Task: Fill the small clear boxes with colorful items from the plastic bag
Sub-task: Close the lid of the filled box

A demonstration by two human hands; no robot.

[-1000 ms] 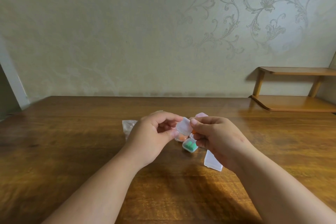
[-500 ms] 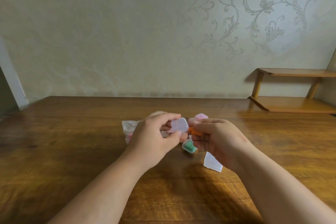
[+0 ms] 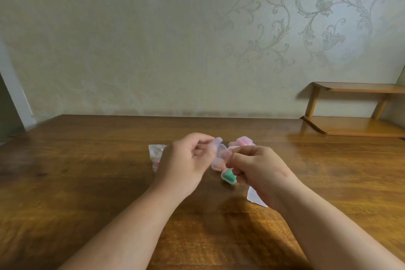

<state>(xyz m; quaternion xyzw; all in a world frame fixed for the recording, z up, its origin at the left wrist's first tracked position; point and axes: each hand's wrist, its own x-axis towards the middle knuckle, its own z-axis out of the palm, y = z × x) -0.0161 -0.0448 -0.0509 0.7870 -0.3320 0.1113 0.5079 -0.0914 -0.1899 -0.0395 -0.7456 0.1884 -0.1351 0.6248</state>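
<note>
My left hand (image 3: 188, 160) holds a small clear box (image 3: 221, 151) just above the table, its lid tipped open toward the wall. My right hand (image 3: 260, 169) has curled fingers, and their tips pinch at the right edge of that box. What lies between those fingertips is hidden. Below the hands stand an orange-filled box (image 3: 218, 167) and a green-filled box (image 3: 229, 176). A pink-filled box (image 3: 243, 141) sits behind them. The plastic bag (image 3: 156, 152) lies left of my left hand, partly covered by it.
A clear box (image 3: 254, 198) with nothing visible in it lies on the wooden table (image 3: 87, 182), partly under my right wrist. A low wooden shelf (image 3: 355, 125) stands at the back right against the patterned wall.
The orange item seen in my right fingers half a second ago is out of sight. My right hand has moved back to the clear box, which my left hand has tilted further open.
</note>
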